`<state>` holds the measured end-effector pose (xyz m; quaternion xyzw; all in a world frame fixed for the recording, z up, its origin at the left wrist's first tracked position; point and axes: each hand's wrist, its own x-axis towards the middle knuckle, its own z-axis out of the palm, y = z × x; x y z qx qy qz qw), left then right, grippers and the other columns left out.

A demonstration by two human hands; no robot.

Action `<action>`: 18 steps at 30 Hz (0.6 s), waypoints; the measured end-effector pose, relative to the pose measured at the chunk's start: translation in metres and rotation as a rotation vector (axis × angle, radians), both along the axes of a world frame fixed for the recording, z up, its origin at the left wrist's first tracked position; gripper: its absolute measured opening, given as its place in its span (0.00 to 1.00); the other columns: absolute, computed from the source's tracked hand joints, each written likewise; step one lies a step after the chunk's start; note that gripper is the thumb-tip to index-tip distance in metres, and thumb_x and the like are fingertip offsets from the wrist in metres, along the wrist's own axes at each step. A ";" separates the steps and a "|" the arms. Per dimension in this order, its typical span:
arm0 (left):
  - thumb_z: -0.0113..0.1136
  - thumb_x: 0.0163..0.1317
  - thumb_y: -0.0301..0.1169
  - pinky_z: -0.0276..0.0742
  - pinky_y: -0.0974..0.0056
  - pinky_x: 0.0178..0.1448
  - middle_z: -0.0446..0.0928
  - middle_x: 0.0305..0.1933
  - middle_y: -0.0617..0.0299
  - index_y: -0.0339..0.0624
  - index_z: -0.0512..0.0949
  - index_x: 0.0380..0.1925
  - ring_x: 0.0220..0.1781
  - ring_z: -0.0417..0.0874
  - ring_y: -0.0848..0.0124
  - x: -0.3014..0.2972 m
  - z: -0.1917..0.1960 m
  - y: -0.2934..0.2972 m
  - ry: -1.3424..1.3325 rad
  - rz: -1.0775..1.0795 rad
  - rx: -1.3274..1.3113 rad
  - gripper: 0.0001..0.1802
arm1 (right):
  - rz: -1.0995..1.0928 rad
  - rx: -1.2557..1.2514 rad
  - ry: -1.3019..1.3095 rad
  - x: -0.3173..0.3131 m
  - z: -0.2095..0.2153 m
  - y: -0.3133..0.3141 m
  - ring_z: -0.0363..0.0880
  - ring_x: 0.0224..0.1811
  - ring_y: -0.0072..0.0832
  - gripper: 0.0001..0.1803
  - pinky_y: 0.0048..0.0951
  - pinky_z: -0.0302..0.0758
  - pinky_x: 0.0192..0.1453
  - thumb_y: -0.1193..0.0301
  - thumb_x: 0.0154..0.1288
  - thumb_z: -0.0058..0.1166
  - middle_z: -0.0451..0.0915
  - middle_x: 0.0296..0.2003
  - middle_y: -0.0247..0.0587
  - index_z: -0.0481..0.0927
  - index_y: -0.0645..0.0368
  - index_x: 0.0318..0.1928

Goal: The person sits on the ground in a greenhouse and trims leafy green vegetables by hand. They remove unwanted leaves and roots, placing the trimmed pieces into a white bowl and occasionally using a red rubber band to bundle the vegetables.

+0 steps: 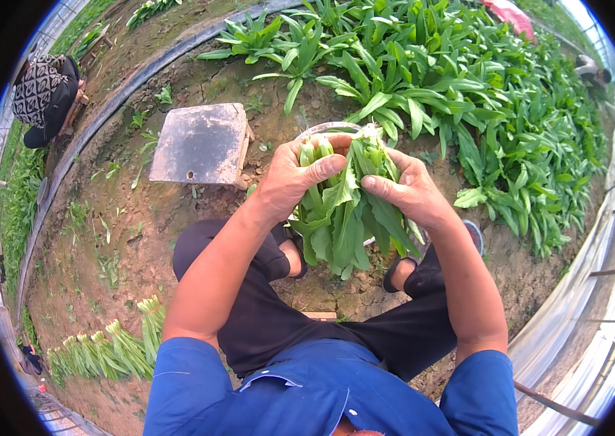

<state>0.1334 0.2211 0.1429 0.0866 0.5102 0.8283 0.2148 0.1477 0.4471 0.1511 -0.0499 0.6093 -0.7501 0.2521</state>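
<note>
My left hand (289, 178) and my right hand (407, 190) together grip a bunch of green leafy vegetables (344, 218), cut stem ends up and leaves hanging down between my knees. The left thumb presses across the stems, and the right fingers wrap the other side. Just behind the bunch, the rim of a pale basin (325, 128) shows on the soil, mostly hidden by my hands.
A small wooden stool (200, 143) stands on the bare soil at left. Rows of growing leafy plants (452, 80) fill the bed ahead and right. Bundled cut greens (107, 349) lie at lower left. Another person (46, 94) crouches at far left.
</note>
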 end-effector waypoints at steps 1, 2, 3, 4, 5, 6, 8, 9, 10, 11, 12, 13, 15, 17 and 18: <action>0.71 0.66 0.35 0.82 0.66 0.56 0.84 0.50 0.61 0.32 0.78 0.59 0.50 0.84 0.75 -0.001 -0.003 -0.004 -0.009 -0.024 -0.014 0.26 | 0.025 -0.001 -0.018 0.000 0.001 0.004 0.82 0.51 0.20 0.31 0.29 0.79 0.59 0.67 0.66 0.70 0.84 0.52 0.37 0.75 0.65 0.66; 0.72 0.66 0.37 0.83 0.65 0.55 0.84 0.50 0.60 0.32 0.78 0.59 0.48 0.85 0.74 -0.001 -0.004 -0.007 -0.019 -0.048 -0.028 0.27 | 0.050 -0.002 -0.037 0.000 0.003 0.008 0.82 0.51 0.20 0.31 0.28 0.79 0.59 0.67 0.66 0.70 0.84 0.53 0.37 0.75 0.64 0.65; 0.71 0.66 0.38 0.83 0.67 0.49 0.85 0.46 0.61 0.32 0.79 0.56 0.43 0.84 0.76 0.000 -0.003 -0.008 -0.010 -0.029 -0.053 0.25 | 0.063 -0.001 -0.048 0.001 0.005 0.011 0.82 0.52 0.21 0.31 0.28 0.78 0.60 0.65 0.66 0.70 0.84 0.53 0.38 0.76 0.64 0.65; 0.71 0.66 0.38 0.83 0.68 0.48 0.85 0.45 0.60 0.32 0.80 0.55 0.41 0.84 0.76 -0.001 -0.003 -0.008 0.005 -0.052 -0.049 0.24 | 0.068 -0.036 -0.076 0.001 0.005 0.015 0.82 0.52 0.21 0.31 0.29 0.78 0.61 0.65 0.65 0.70 0.84 0.53 0.38 0.76 0.65 0.65; 0.72 0.66 0.38 0.82 0.69 0.46 0.85 0.44 0.60 0.32 0.80 0.55 0.40 0.84 0.76 -0.003 -0.003 -0.008 0.020 -0.074 -0.045 0.24 | 0.074 -0.072 -0.105 0.001 0.003 0.018 0.82 0.53 0.22 0.32 0.29 0.78 0.61 0.64 0.65 0.70 0.84 0.53 0.38 0.76 0.65 0.65; 0.72 0.66 0.38 0.82 0.70 0.45 0.84 0.42 0.60 0.32 0.80 0.54 0.39 0.84 0.76 -0.003 -0.002 -0.008 0.035 -0.095 -0.042 0.24 | 0.080 -0.107 -0.134 0.001 0.003 0.021 0.82 0.53 0.22 0.32 0.29 0.77 0.62 0.64 0.65 0.70 0.84 0.53 0.38 0.76 0.65 0.65; 0.71 0.66 0.37 0.81 0.70 0.42 0.84 0.37 0.60 0.32 0.81 0.53 0.35 0.83 0.75 -0.001 0.002 -0.009 0.014 -0.112 -0.032 0.22 | 0.109 -0.121 -0.156 0.000 0.003 0.022 0.82 0.54 0.25 0.36 0.31 0.77 0.63 0.61 0.61 0.71 0.84 0.54 0.40 0.75 0.67 0.65; 0.71 0.66 0.36 0.81 0.70 0.41 0.84 0.36 0.61 0.32 0.81 0.52 0.34 0.83 0.75 -0.001 0.001 -0.008 0.007 -0.118 -0.026 0.22 | 0.106 -0.130 -0.171 0.000 0.002 0.022 0.83 0.53 0.26 0.38 0.31 0.78 0.62 0.59 0.58 0.73 0.84 0.53 0.40 0.75 0.67 0.64; 0.71 0.66 0.36 0.81 0.70 0.41 0.84 0.35 0.61 0.32 0.81 0.52 0.33 0.83 0.75 0.000 0.000 -0.008 -0.001 -0.118 -0.025 0.21 | 0.108 -0.143 -0.186 0.001 -0.001 0.021 0.84 0.52 0.27 0.39 0.31 0.78 0.62 0.57 0.56 0.74 0.84 0.53 0.41 0.75 0.66 0.63; 0.71 0.66 0.34 0.79 0.70 0.38 0.83 0.32 0.62 0.32 0.81 0.50 0.31 0.83 0.75 0.001 0.000 -0.008 0.014 -0.117 -0.041 0.19 | 0.087 -0.139 -0.170 0.001 -0.007 0.020 0.84 0.49 0.29 0.42 0.31 0.80 0.57 0.52 0.54 0.73 0.84 0.49 0.43 0.75 0.68 0.61; 0.70 0.67 0.34 0.79 0.70 0.37 0.83 0.32 0.62 0.32 0.82 0.50 0.30 0.82 0.75 0.003 0.001 -0.008 0.010 -0.122 -0.041 0.18 | 0.113 -0.173 -0.144 0.001 -0.010 0.018 0.85 0.45 0.31 0.42 0.31 0.81 0.53 0.48 0.54 0.72 0.84 0.44 0.44 0.76 0.68 0.59; 0.70 0.67 0.34 0.78 0.71 0.37 0.83 0.31 0.62 0.32 0.82 0.49 0.30 0.82 0.75 0.002 0.001 -0.004 0.009 -0.138 -0.032 0.18 | 0.139 -0.202 -0.156 0.001 -0.016 0.022 0.85 0.43 0.31 0.43 0.31 0.81 0.52 0.47 0.53 0.71 0.84 0.42 0.44 0.76 0.68 0.59; 0.70 0.67 0.34 0.77 0.71 0.35 0.82 0.31 0.64 0.33 0.82 0.46 0.28 0.81 0.76 0.001 0.001 0.000 0.024 -0.117 -0.045 0.15 | 0.145 -0.191 -0.169 0.000 -0.029 0.030 0.85 0.43 0.31 0.43 0.30 0.81 0.53 0.47 0.53 0.72 0.85 0.42 0.44 0.76 0.67 0.59; 0.70 0.68 0.34 0.76 0.71 0.34 0.82 0.30 0.66 0.35 0.83 0.42 0.26 0.79 0.78 0.001 -0.001 -0.003 0.048 -0.033 -0.095 0.12 | 0.135 -0.159 -0.146 0.000 -0.020 0.020 0.86 0.44 0.31 0.42 0.30 0.81 0.54 0.48 0.54 0.72 0.85 0.43 0.43 0.76 0.67 0.60; 0.70 0.68 0.34 0.76 0.71 0.33 0.82 0.29 0.68 0.36 0.83 0.39 0.25 0.78 0.79 0.001 -0.002 -0.003 0.061 0.006 -0.120 0.11 | 0.112 -0.127 -0.115 0.002 -0.011 0.017 0.86 0.45 0.30 0.42 0.30 0.81 0.55 0.49 0.54 0.73 0.86 0.45 0.43 0.76 0.67 0.60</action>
